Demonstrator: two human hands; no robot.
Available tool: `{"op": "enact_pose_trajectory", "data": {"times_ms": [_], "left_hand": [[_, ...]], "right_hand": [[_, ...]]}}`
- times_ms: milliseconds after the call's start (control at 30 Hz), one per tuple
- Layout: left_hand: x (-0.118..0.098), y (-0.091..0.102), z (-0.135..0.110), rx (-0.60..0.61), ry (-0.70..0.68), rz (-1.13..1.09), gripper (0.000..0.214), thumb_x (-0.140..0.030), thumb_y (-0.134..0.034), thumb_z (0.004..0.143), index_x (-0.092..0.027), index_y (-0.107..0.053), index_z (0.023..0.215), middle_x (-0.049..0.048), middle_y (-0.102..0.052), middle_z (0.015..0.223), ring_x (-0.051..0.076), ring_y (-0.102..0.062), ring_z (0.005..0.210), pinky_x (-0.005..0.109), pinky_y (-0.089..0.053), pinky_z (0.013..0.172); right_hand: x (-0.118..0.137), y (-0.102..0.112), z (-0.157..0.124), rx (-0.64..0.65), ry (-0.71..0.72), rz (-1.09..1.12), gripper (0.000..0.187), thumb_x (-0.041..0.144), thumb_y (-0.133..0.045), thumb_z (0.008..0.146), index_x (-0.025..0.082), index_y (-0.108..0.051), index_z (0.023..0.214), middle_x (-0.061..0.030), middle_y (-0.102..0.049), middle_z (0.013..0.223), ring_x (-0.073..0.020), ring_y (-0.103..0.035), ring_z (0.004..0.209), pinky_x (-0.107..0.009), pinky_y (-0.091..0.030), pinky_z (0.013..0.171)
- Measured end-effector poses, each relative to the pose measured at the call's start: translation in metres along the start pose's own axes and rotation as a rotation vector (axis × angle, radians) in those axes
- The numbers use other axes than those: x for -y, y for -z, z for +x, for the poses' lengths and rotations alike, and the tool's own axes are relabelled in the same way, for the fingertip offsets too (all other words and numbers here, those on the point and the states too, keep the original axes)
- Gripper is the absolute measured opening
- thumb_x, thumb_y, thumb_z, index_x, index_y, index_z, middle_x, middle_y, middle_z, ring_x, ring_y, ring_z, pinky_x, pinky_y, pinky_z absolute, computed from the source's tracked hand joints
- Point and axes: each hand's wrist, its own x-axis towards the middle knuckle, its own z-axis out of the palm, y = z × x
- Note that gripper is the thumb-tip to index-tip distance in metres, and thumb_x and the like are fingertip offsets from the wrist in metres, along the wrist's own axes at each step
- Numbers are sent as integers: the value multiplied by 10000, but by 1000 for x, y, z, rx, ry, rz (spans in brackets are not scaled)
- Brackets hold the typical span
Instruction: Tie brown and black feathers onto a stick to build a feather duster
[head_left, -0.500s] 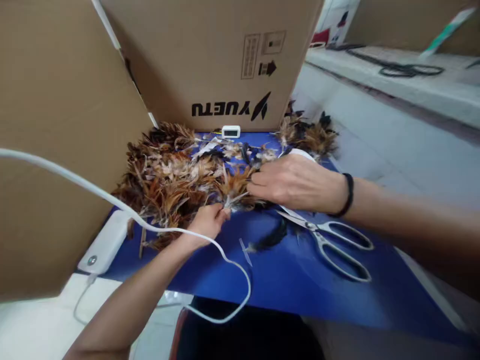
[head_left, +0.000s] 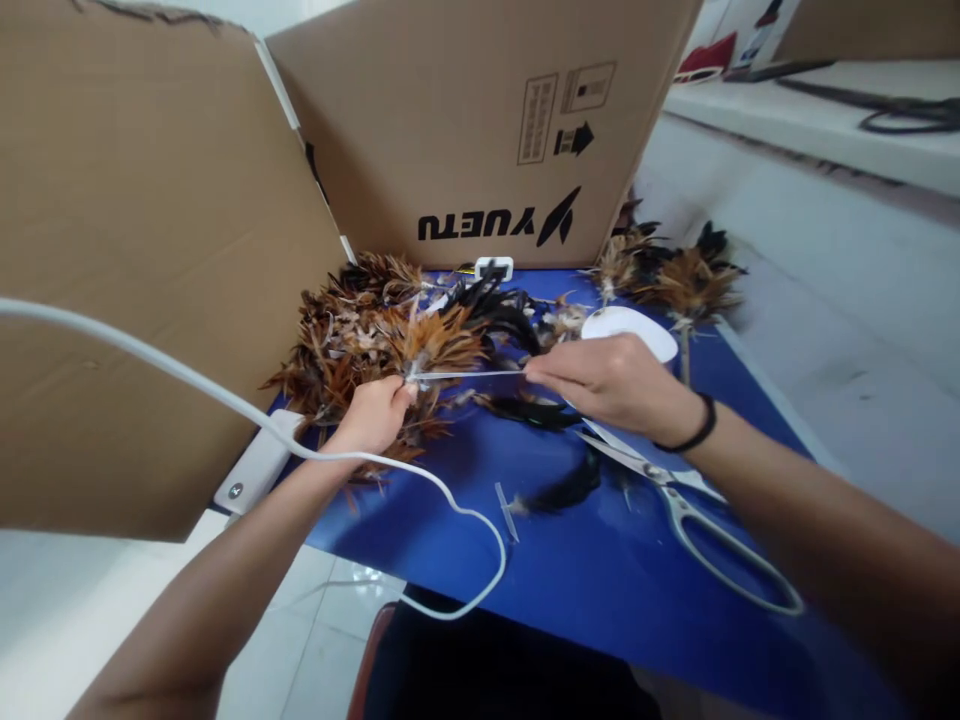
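A white strip (head_left: 465, 375), possibly a cable tie, is stretched taut between the two hands above the blue table (head_left: 600, 570). One end is pinched against a feather bunch (head_left: 439, 345) by the closed fingers of the left hand (head_left: 371, 412). The other end is gripped between the fingertips of the right hand (head_left: 611, 385). Scissors (head_left: 697, 510) lie just beside the right wrist.

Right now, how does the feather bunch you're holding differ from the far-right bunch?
The held bunch is pinched at its base by the left hand; the far-right bunch lies untouched. A thin white strip runs from the held bunch to the right hand; the far-right bunch shows none. Both are brown-orange.
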Motion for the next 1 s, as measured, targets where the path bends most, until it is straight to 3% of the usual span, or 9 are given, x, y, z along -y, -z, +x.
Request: {"op": "enact_pose_trajectory", "data": {"times_ms": [67,233,500,767,1000], "left_hand": [[1,-4,5,-37,44,-146,260,-344,-445,822,-169,-554,663,-30,-457,467,97,-411,412,228,-284,469],[-8,-19,11,-1,154,-582,231,-357,-556,773,-141,-573,691,-56,-406,477,42,-305,347,196,-204,387],[-16,-17,7,399,213,-1100,346,-385,-714,677,-90,-573,789,-56,-395,581,-12,-255,377,131,-112,341],[-16,-28,15,432,245,-1262,357,-396,-728,670,-92,-563,761,-71,-373,548,-25,-217,360,107,-96,328],[-27,-43,20,397,216,-1310,352,-373,-743,647,-84,-574,759,-74,-380,526,-27,-212,349,112,-95,331]], "right_hand": [[13,-9,-8,-98,-69,176,225,281,-499,904,173,-695,919,-31,-731,879,-133,-672,763,-218,-480,699],[45,-24,-32,-81,-292,427,193,262,-521,887,204,-703,920,3,-734,825,-111,-666,678,-200,-499,640],[42,-52,-59,-72,-519,570,273,338,-504,884,180,-725,860,-25,-732,851,-164,-673,724,-244,-525,628],[48,-68,-67,35,-415,394,291,292,-437,915,217,-714,872,-10,-721,771,-137,-654,672,-229,-473,621],[60,-74,-69,190,-223,89,316,206,-379,931,166,-641,759,-12,-633,597,-98,-559,542,-232,-282,514]]}}
